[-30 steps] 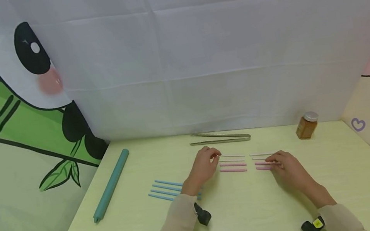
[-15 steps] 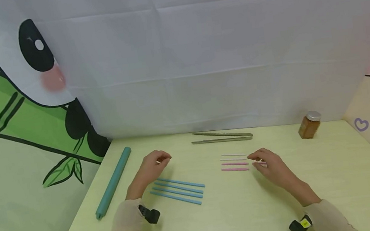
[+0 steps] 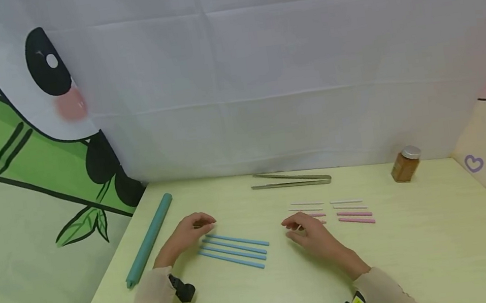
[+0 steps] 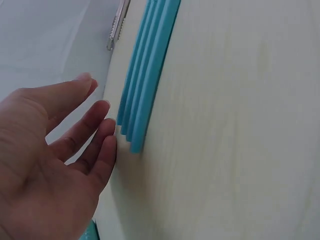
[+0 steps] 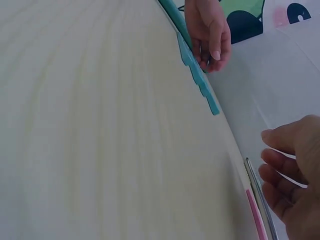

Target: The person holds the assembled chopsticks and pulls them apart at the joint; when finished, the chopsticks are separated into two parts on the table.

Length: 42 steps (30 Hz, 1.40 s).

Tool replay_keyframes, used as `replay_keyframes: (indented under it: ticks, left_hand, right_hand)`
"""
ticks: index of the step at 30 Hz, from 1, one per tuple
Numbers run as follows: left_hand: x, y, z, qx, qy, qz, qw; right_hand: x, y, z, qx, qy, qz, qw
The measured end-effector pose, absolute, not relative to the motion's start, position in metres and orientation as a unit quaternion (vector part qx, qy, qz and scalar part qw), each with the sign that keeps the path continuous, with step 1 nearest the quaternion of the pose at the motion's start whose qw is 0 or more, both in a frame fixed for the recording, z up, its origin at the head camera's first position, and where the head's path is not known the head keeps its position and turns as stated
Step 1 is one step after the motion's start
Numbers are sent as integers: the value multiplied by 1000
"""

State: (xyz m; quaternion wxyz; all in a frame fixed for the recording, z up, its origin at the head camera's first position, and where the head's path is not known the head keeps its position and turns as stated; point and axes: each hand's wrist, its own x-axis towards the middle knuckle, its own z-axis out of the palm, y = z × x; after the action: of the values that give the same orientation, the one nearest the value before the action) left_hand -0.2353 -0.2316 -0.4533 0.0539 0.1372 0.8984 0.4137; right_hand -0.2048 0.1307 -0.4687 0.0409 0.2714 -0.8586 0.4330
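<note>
Several slim blue sticks (image 3: 234, 257) lie side by side on the table, slightly slanted. My left hand (image 3: 188, 236) hovers at their left ends, holding nothing; in the left wrist view its loosely bent fingers (image 4: 102, 160) are beside the stick ends. My right hand (image 3: 316, 236), also holding nothing, is in front of a group of two white sticks (image 3: 307, 203) and two pink ones, partly covering the pink. To its right, a second group has two white sticks (image 3: 346, 202) above two pink sticks (image 3: 355, 221), all fully visible.
Metal tongs (image 3: 293, 184) lie along the back of the table. A small jar (image 3: 406, 165) of brown contents with a silver lid stands at the back right. Down the left side lies a long teal roll (image 3: 150, 240). A white cloth (image 3: 263, 92) hangs behind the table.
My left hand went from the left group of white and pink sticks over to the blue sticks. My right hand moved left, off the right group, which is uncovered now.
</note>
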Motion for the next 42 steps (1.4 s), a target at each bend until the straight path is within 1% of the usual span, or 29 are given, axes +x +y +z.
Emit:
replay_keyframes:
  ticks: [8,12,19,27,35,42]
  left_hand:
    - [-237,-227,-457,175,900,393,62]
    - [-237,-223,-455,194,899,386,70]
    - [-237,-218,-454,197,910,356,77]
    - [-240,-216,-456,207,917,331,80]
    - [-242,-214,-458,218,912,334,91]
    - [-240,-210,-451,214,911,339,94]
  right_hand:
    - [-204,98,-473,271,-850,452,-8]
    - [-205,89,-476,273,-851,448,-22]
    - [-206,80,-480,286,-878,385,-8]
    - [-205,78,-480,287,-886,364,5]
    - [-202,77,-480,286,-886,364,25]
    - [-201,80,-476,259,-879,401,10]
